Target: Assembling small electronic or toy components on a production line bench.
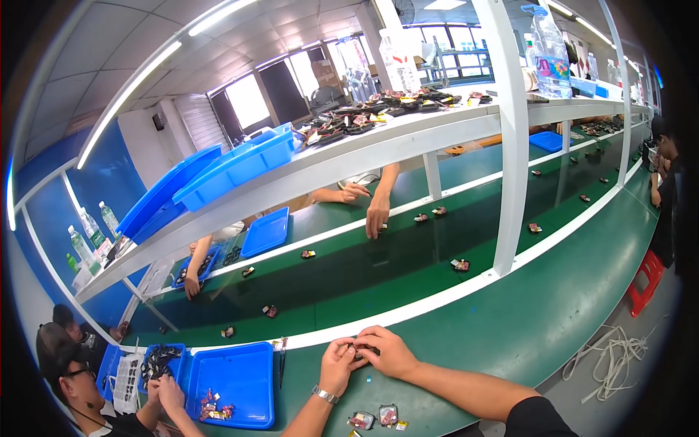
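My left hand (336, 370), with a metal-banded watch on the wrist, and my right hand (388, 355) meet over the green bench. Their fingertips are closed round a small dark electronic part (356, 351), mostly hidden by the fingers. Nearer to me on the bench lie two small electronic assemblies (388, 415) with clear and dark casings and yellow pieces. A tiny blue piece (368, 379) sits just below my hands. Left of my left hand stands a blue tray (268, 397) with several red and yellow parts at its near end.
Slim dark tweezers (282, 368) lie beside the tray. Beyond a white rail, a green conveyor belt (342, 291) carries scattered assemblies. White shelf posts (510, 182) rise past it. A co-worker (69, 379) handles parts at left; other people's hands (377, 211) reach in across the belt.
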A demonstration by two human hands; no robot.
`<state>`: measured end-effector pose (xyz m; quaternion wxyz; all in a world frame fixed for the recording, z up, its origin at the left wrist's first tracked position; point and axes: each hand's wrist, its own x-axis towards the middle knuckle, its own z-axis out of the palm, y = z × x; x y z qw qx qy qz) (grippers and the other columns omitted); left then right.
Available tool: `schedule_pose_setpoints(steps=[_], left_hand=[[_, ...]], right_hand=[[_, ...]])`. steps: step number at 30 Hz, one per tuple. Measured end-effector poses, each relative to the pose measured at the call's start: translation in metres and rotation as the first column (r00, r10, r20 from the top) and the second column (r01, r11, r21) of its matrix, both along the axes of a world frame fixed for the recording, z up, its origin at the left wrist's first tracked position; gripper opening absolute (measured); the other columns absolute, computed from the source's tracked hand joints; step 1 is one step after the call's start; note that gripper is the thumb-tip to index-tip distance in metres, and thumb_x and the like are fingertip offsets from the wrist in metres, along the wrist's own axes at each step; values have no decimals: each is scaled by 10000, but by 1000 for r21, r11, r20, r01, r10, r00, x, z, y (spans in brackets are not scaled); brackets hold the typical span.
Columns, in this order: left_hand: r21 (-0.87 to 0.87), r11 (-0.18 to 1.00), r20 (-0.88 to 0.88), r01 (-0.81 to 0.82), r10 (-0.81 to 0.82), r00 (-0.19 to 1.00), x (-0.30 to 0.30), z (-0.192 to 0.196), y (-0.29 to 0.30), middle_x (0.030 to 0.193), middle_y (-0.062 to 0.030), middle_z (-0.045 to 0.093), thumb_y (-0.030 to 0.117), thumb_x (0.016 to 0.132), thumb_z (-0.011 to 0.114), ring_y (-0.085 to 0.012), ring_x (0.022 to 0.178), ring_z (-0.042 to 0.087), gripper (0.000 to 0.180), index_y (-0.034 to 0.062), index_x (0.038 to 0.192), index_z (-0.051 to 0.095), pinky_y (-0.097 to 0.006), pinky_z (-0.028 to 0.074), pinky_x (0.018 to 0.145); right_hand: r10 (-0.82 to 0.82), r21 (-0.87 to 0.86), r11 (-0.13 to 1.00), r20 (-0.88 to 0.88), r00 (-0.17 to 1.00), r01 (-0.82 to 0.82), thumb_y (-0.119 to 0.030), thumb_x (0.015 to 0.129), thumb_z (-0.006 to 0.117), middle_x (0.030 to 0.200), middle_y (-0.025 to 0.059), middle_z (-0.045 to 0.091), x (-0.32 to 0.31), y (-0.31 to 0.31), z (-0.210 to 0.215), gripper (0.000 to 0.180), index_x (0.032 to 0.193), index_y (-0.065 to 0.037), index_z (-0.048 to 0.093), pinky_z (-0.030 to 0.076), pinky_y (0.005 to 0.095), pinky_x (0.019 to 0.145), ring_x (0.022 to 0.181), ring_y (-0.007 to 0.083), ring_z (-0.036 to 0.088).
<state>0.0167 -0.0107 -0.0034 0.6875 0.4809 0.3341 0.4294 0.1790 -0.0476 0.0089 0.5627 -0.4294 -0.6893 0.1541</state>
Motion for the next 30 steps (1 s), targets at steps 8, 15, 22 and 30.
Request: schedule_pose_setpoints(steps=[8, 15, 22, 30], left_hand=[[87, 996, -71, -20, 26, 997, 6, 2, -5, 1086, -132, 621, 18, 970, 458, -183, 978, 634, 168, 2, 1136, 481, -340, 591, 792], [113, 994, -101, 6, 6, 995, 1, -7, -1, 1091, -88, 634, 45, 971, 484, -137, 951, 634, 165, 34, 1135, 501, -252, 558, 724], [118, 993, -130, 31, -16, 991, 3, -2, -2, 1062, -77, 627, 32, 955, 513, -129, 917, 625, 175, 27, 1129, 504, -267, 566, 743], [170, 983, -150, 63, -37, 988, 4, -5, 0, 1071, -102, 607, -23, 925, 520, -158, 919, 623, 214, 14, 1133, 481, -288, 579, 735]], right_hand=[[-12, -191, 981, -168, 986, -21, -41, 812, 657, 985, 116, 626, -3, -1, 2, 177, 987, -13, 657, 556, 298, 713, 784, 207, 656], [1, -259, 965, -171, 985, -46, -55, 808, 671, 962, 114, 641, 1, -2, 3, 201, 1001, -3, 655, 556, 277, 718, 811, 175, 660], [-68, -350, 937, -191, 979, -3, -54, 805, 683, 898, 104, 680, -2, -4, 7, 176, 968, 9, 662, 550, 258, 696, 758, 143, 669], [-74, -347, 938, -246, 966, -16, -39, 784, 683, 860, 84, 661, 0, -3, 7, 144, 919, 4, 657, 537, 240, 664, 736, 119, 652]])
